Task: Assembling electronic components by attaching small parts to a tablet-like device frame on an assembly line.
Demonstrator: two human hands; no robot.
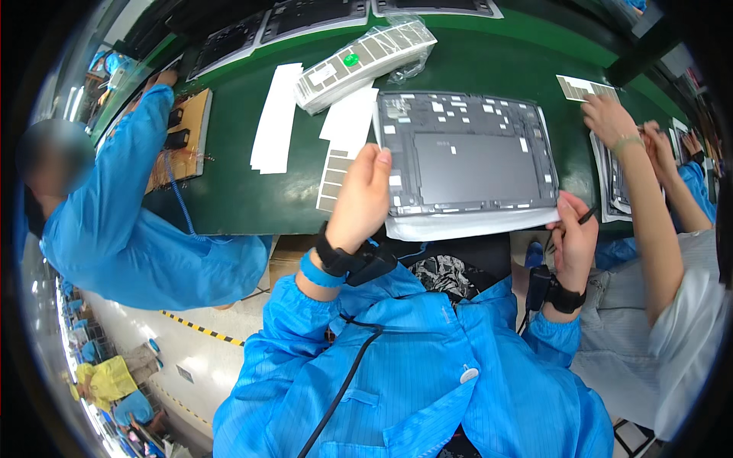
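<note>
A dark grey tablet housing (477, 169) with small white pads on its inner face lies over a white foam sheet (469, 225) at the bench's near edge. My left hand (365, 191) pinches its left side, thumb on the rim. At the near right corner, the fingers of my right hand (574, 233) close on the housing's edge. A thin black pen-like tool (589, 215) sticks out from that same hand; its kind is not plain. Beside my left hand lies a sheet of grey rectangular stickers (333, 179), partly hidden.
On the green bench (229, 195) lie a plastic-wrapped sticker stack (366, 65) and white paper strips (276, 118). More dark housings (314, 19) line the back. A blue-sleeved co-worker (153, 221) sits left; another co-worker's hand (611, 120) reaches a sticker sheet (586, 88) at right.
</note>
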